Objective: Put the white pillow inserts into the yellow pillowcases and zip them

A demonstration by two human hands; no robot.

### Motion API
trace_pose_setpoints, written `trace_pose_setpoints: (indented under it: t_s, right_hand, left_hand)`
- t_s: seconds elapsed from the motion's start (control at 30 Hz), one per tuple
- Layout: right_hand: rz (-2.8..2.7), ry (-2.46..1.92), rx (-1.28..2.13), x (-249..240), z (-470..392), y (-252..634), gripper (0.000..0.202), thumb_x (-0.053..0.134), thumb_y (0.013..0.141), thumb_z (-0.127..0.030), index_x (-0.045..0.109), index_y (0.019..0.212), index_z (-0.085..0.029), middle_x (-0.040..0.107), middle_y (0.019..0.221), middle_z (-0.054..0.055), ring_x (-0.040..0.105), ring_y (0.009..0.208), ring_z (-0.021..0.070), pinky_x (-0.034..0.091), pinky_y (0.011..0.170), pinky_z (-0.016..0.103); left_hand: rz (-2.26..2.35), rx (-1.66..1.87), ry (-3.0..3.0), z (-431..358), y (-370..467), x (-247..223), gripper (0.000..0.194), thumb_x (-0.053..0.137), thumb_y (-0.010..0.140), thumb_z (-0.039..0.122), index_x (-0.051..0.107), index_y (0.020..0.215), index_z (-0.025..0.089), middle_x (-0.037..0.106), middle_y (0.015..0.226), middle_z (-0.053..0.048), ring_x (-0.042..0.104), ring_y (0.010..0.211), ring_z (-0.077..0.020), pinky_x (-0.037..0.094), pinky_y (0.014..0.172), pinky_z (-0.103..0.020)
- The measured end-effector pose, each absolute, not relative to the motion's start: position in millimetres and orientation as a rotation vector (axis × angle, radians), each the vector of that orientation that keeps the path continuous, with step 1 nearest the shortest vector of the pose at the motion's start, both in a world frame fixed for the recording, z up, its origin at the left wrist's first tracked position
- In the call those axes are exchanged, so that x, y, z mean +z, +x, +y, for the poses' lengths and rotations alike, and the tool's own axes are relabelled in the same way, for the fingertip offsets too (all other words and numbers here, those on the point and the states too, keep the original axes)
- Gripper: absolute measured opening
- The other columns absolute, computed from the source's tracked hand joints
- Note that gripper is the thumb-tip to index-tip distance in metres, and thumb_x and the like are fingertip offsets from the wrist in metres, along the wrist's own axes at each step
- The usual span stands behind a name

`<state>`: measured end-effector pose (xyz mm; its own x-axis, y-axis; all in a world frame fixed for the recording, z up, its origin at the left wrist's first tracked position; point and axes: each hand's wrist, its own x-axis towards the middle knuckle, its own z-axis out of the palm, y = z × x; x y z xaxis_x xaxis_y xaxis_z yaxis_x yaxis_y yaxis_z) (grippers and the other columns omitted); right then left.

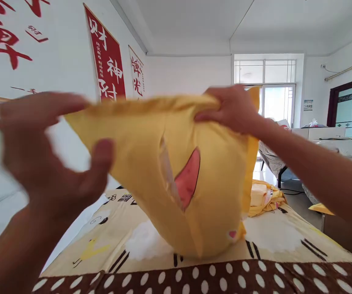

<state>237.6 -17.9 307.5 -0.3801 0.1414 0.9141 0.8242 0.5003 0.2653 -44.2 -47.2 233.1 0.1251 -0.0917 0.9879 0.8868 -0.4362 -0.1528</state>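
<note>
A pillow in a yellow pillowcase (221, 175) hangs upright in front of me, its lower part bulging above the bed. Through a lengthwise slit in the case's face, a pink patch with a dark outline (188, 179) shows. My right hand (232, 108) grips the top edge near the right corner, thumb on the near side. At the top left corner, my left hand (59, 151) is blurred by motion. Its thumb and forefinger are spread wide beside the cloth, the fingertips at or close to the edge; exact contact is unclear.
A bedspread (117, 232) with sheep and chick prints and a brown dotted border (170, 277) lies below. Crumpled yellow cloth (264, 198) rests at its far right. Covered furniture (274, 159) stands beyond, before a window (278, 102). Red scrolls (107, 57) hang on the left wall.
</note>
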Motion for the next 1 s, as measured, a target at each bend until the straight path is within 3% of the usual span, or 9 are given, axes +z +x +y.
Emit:
trace_pose_setpoints:
  t_s: [0.17, 0.3, 0.37, 0.43, 0.5, 0.6, 0.77, 0.9, 1.0]
  right_hand:
    - [-2.057, -0.859, -0.787, 274, 17, 210, 0.043, 0.047, 0.083, -0.061, 0.062, 0.096, -0.024, 0.061, 0.073, -0.001, 0.052, 0.068, 0.0155, 0.031, 0.065, 0.027]
    - [-2.161, -0.938, -0.715, 292, 6, 227, 0.045, 0.048, 0.081, -0.064, 0.062, 0.093, -0.022, 0.063, 0.078, 0.000, 0.054, 0.074, 0.0173, 0.032, 0.068, 0.027]
    - [-2.170, -1.088, -0.721, 296, 1, 238, 0.049, 0.046, 0.080, -0.067, 0.060, 0.087, -0.021, 0.062, 0.076, 0.002, 0.054, 0.071, 0.0179, 0.034, 0.066, 0.028]
    - [-2.110, -1.257, -0.748, 292, 3, 243, 0.053, 0.041, 0.080, -0.070, 0.059, 0.084, -0.020, 0.061, 0.075, 0.004, 0.053, 0.068, 0.0184, 0.035, 0.064, 0.029]
    - [-2.033, -1.394, -0.789, 281, 9, 242, 0.054, 0.039, 0.082, -0.069, 0.058, 0.084, -0.019, 0.060, 0.074, 0.007, 0.054, 0.066, 0.0191, 0.037, 0.062, 0.030]
    - [-1.956, -1.472, -0.896, 275, 16, 230, 0.039, 0.046, 0.086, -0.052, 0.058, 0.079, -0.016, 0.058, 0.070, 0.008, 0.056, 0.065, 0.0200, 0.039, 0.060, 0.031]
    - [-1.580, -1.279, -1.208, 323, -5, 218, 0.011, 0.051, 0.083, -0.021, 0.060, 0.080, -0.015, 0.059, 0.074, 0.009, 0.060, 0.076, 0.0250, 0.044, 0.067, 0.037]
    - [-1.314, -1.157, -1.230, 364, -27, 225, 0.025, 0.039, 0.091, -0.030, 0.059, 0.093, -0.014, 0.060, 0.083, 0.010, 0.060, 0.088, 0.0316, 0.042, 0.078, 0.048]
    - [-1.413, -1.090, -1.297, 363, -29, 222, 0.031, 0.033, 0.093, -0.030, 0.058, 0.099, -0.013, 0.060, 0.087, 0.010, 0.060, 0.094, 0.0340, 0.040, 0.080, 0.050]
  left_hand:
    - [-1.008, -0.769, -2.088, -27, -2, 268, 0.066, 0.035, 0.086, 0.059, 0.029, 0.141, 0.022, 0.053, 0.130, -0.008, 0.051, 0.115, -0.0299, 0.035, 0.098, -0.047]
    - [-1.271, -0.817, -2.202, 4, -35, 273, 0.076, 0.037, 0.080, 0.070, 0.031, 0.141, 0.026, 0.065, 0.105, -0.007, 0.057, 0.101, -0.0301, 0.041, 0.085, -0.041]
    - [-1.356, -0.871, -2.139, 14, -56, 269, 0.067, 0.035, 0.081, 0.069, 0.048, 0.127, 0.023, 0.065, 0.095, -0.006, 0.058, 0.092, -0.0271, 0.041, 0.078, -0.037]
    - [-1.465, -0.893, -2.080, 20, -66, 260, 0.058, 0.033, 0.082, 0.068, 0.062, 0.097, 0.019, 0.064, 0.079, -0.004, 0.057, 0.076, -0.0218, 0.038, 0.067, -0.032]
    - [-1.507, -0.921, -2.003, 21, -60, 251, 0.053, 0.033, 0.084, 0.063, 0.059, 0.072, 0.018, 0.057, 0.064, -0.002, 0.051, 0.062, -0.0169, 0.034, 0.059, -0.030]
    - [-1.419, -0.927, -1.767, 11, -28, 250, 0.046, 0.035, 0.085, 0.050, 0.056, 0.061, 0.018, 0.051, 0.057, -0.002, 0.049, 0.057, -0.0158, 0.029, 0.056, -0.031]
    - [-1.295, -0.962, -1.526, -35, 24, 295, 0.051, 0.027, 0.088, 0.050, 0.064, 0.090, 0.015, 0.064, 0.087, -0.005, 0.061, 0.088, -0.0251, 0.037, 0.069, -0.035]
    - [-1.090, -1.271, -1.592, -72, 43, 330, 0.058, 0.025, 0.088, 0.053, 0.042, 0.131, 0.017, 0.052, 0.126, 0.003, 0.048, 0.120, -0.0218, 0.034, 0.093, -0.037]
    - [-1.098, -1.008, -1.718, -76, 55, 344, 0.078, 0.027, 0.078, 0.063, 0.033, 0.137, 0.014, 0.044, 0.129, 0.001, 0.042, 0.125, -0.0298, 0.032, 0.094, -0.044]
